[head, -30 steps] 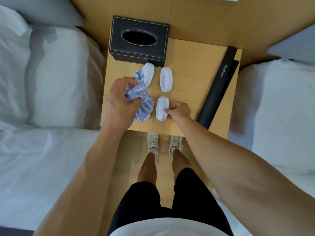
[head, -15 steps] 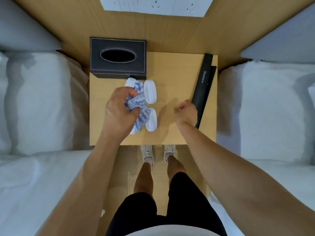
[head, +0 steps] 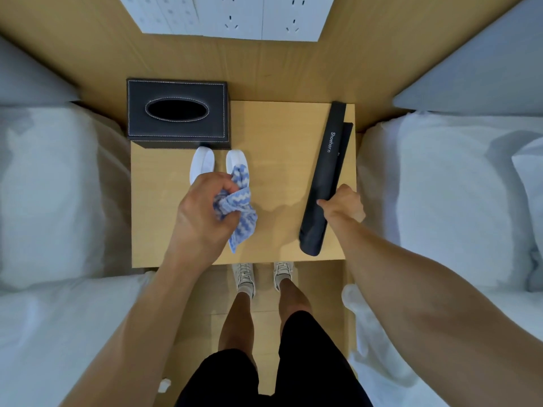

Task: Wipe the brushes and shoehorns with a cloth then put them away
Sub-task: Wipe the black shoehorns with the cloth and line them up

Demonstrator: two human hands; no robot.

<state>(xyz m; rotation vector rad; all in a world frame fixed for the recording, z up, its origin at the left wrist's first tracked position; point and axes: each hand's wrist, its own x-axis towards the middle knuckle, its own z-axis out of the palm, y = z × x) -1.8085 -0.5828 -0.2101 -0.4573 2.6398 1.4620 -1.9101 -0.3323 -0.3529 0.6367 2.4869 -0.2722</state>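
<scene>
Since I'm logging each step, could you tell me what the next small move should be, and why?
Probably lift the black shoehorn sleeve toward the cloth: the right hand already grips its lower part, while the left hand holds the cloth bunched beside it.

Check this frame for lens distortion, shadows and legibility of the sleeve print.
Head view: wide-angle bowing of walls and the white beds; soft hand shadow on the light wooden nightstand; white "Shoehorn" print on the long black sleeve stays readable.

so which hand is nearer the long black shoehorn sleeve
Right. The right hand grips the long black shoehorn sleeve near its lower end; the left hand is apart to its left, holding the blue-and-white cloth.
</scene>
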